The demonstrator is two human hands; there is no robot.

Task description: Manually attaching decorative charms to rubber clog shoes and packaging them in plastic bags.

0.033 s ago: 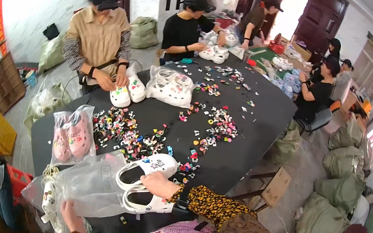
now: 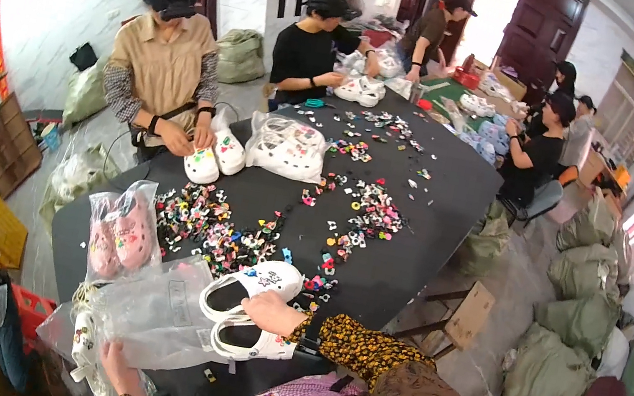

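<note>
A pair of white clogs (image 2: 280, 275) is in my right hand (image 2: 273, 312), its fingers closed over the clogs' adjoining sides. Dark star-like charms decorate the upper clog, and its heel strap points left. My left hand (image 2: 120, 367) is closed at the near edge of a clear plastic bag (image 2: 160, 319), which lies flattened beside the clogs; its fingertips are partly hidden. Left of that hand, a white item with colourful charms (image 2: 83, 339) lies under clear plastic. Pink clogs (image 2: 125, 236) in a clear bag rest just beyond the flattened bag.
Colourful shoe charms (image 2: 214, 231) are scattered over the black table (image 2: 438, 211). Across it, a person (image 2: 164, 78) handles white clogs (image 2: 204, 165) beside a bagged white pair (image 2: 287, 149). Several co-workers stand or sit farther back. Stuffed sacks (image 2: 553, 375) and a wooden stool (image 2: 470, 314) are at right.
The whole view has shifted very slightly. Both my hands keep their places on the clogs and the bag.
</note>
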